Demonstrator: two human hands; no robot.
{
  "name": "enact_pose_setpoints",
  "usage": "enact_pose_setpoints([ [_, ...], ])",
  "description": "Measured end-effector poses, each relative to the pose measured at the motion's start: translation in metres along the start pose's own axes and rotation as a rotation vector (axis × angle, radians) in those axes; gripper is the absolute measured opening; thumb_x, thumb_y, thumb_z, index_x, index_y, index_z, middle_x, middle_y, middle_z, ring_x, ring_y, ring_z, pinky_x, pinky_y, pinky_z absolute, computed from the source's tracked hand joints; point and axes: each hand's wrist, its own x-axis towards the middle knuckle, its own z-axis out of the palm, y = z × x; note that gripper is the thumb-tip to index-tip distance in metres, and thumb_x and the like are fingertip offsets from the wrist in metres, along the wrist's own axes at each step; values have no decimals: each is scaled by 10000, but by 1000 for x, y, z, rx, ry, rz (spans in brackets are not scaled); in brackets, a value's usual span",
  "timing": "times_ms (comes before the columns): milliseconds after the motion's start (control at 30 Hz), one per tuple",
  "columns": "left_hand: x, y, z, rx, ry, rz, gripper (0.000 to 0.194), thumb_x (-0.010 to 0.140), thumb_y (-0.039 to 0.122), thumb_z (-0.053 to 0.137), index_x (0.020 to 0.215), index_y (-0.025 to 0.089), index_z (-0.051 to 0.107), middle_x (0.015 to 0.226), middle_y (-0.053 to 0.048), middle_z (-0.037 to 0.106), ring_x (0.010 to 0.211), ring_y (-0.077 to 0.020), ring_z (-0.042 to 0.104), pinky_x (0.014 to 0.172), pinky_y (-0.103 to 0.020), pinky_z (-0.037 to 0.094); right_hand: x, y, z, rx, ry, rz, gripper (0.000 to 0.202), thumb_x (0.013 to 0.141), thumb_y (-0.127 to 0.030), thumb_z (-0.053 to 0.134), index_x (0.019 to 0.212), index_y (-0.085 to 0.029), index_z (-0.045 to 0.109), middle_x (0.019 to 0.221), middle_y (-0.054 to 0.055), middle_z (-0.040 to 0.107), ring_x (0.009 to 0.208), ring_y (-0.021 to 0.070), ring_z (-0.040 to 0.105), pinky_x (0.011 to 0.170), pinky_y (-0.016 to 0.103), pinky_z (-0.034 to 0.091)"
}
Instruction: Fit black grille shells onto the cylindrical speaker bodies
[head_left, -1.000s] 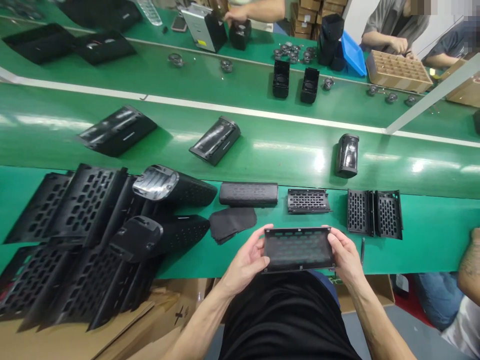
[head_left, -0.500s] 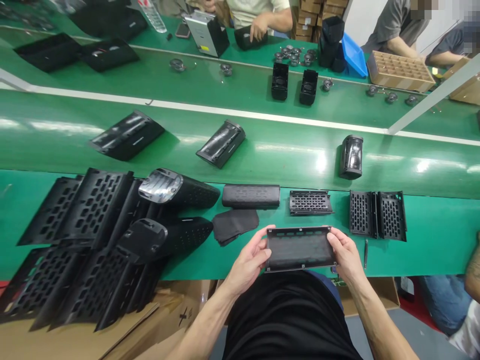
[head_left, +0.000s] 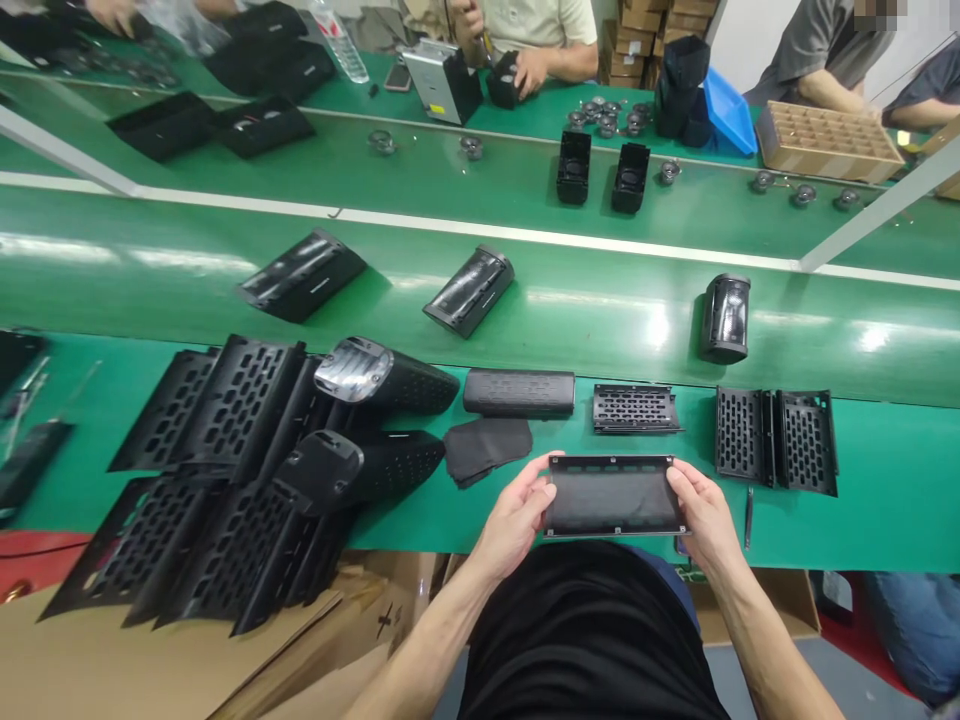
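Between my two hands is a black speaker grille panel [head_left: 615,497], its inner side facing up, with a dark mesh lining and small clips along its long edges. My left hand [head_left: 519,512] pinches its left end, thumb on the rim. At the right end, my right hand [head_left: 703,510] grips it the same way. Just beyond the panel lie a stack of black mesh cloth [head_left: 487,450], a closed black grille housing [head_left: 519,392] and a slotted grille panel [head_left: 636,408]. A thin dark pen-like tool [head_left: 748,518] rests to the right of my right hand.
Several slotted panels [head_left: 240,400] are piled at left beside two black speaker bodies [head_left: 390,375]. Two more panels [head_left: 776,435] stand at right. Black speakers [head_left: 469,290] sit on the green belt [head_left: 600,330]. Across it, a co-worker's hand [head_left: 531,72] holds a black part. Cardboard [head_left: 150,665] lies below left.
The camera view has swung slightly left, so everything appears shifted right. The panel stays in both my hands and is tilted a little flatter. A co-worker opposite has raised one hand.
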Motion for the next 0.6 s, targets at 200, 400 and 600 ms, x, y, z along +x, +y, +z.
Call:
enact_pose_setpoints([
  [200, 4, -5, -1, 23, 57, 17, 600, 814, 458, 794, 1320, 175, 641, 800, -4, 673, 734, -156, 613, 702, -254, 479, 2, 2, -1, -18, 7, -2, 522, 605, -539, 938, 974, -204, 783, 874, 62, 813, 863, 301, 759, 693, 364, 604],
  [400, 17, -14, -4, 117, 159, 75, 496, 792, 518, 800, 1110, 153, 694, 704, 2, 645, 671, -165, 596, 665, -266, 478, 6, 5, -2, -30, -2, 5, 495, 623, -556, 925, 956, -218, 782, 926, 77, 817, 904, 323, 757, 699, 384, 615],
  [600, 19, -17, -7, 128, 191, 96, 493, 764, 538, 818, 1044, 151, 695, 670, 21, 626, 626, -140, 567, 611, -234, 438, 10, 10, -1, -38, -25, -10, 490, 633, -551, 927, 969, -224, 783, 878, 77, 815, 870, 337, 765, 704, 418, 624],
])
